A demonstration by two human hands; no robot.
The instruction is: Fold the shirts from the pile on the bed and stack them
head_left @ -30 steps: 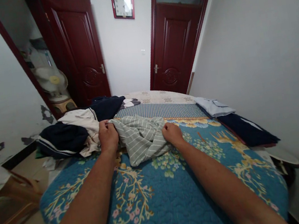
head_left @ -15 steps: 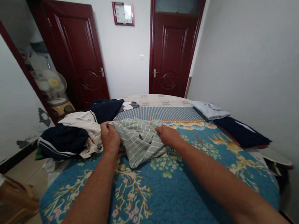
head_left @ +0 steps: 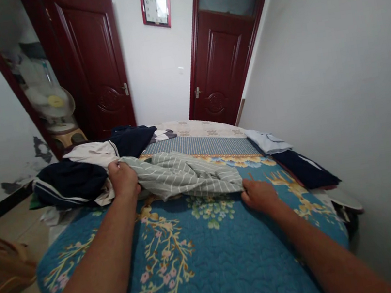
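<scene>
A grey-green garment with white stripes [head_left: 185, 175] is stretched sideways between my hands, bunched in folds over the bed. My left hand [head_left: 123, 177] is closed on its left end, close to the pile of clothes. Its right corner is pinched in my right hand [head_left: 259, 193], just above the quilt. What kind of garment it is cannot be made out from the folds. Beneath lies a blue floral quilt [head_left: 227, 259].
On the left of the bed lie a dark navy garment [head_left: 72, 184], a cream garment [head_left: 89, 152] and more dark clothing. Folded along the right edge are a light blue garment [head_left: 267, 140] and a navy one [head_left: 307, 169]. A wooden stool [head_left: 4, 268] stands at lower left.
My hands have moved apart, the left one leftward and the right one rightward and slightly down. Between them the striped garment is now pulled wider. The view has shifted a little.
</scene>
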